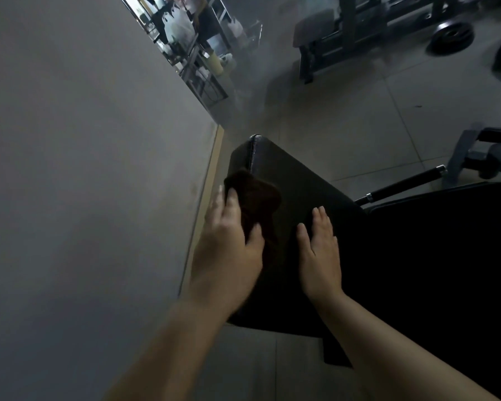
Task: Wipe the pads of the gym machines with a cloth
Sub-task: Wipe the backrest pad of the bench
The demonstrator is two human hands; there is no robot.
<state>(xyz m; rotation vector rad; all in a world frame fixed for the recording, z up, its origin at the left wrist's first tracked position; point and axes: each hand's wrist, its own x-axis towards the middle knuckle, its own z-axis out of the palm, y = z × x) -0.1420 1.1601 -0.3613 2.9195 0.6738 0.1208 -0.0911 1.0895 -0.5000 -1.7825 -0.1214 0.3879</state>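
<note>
A grey wall [84,169] fills the whole side to the left of the black pad [295,204], running up to a mirror or glass panel [191,44] well beyond the pad's far corner; what shows in that panel is too blurred to name. The tiled floor [359,120] spreads out beyond and to the right of the pad. The pad itself is a long, dark upholstered cushion lying at a slant, its far corner near the base of the wall. Touching or just beside the pad on its right is a second black cushion [446,256], very dark, its edges hard to make out. Far beyond the pad stands another gym machine [344,39] with a padded seat, and weight plates [453,36] lie on the floor beside it. A black bar with a chrome tip [405,183] sticks out to the right of the pad, with a grey frame [472,157] past it.

The left hand [229,241] lies on the pad's left edge, blurred, its fingers and thumb curled round a dark brown cloth [255,204] and pressing it against the pad's upper left part. The right hand [320,250] rests flat on the pad just to the right of the cloth, fingers straight and close together, holding nothing.
</note>
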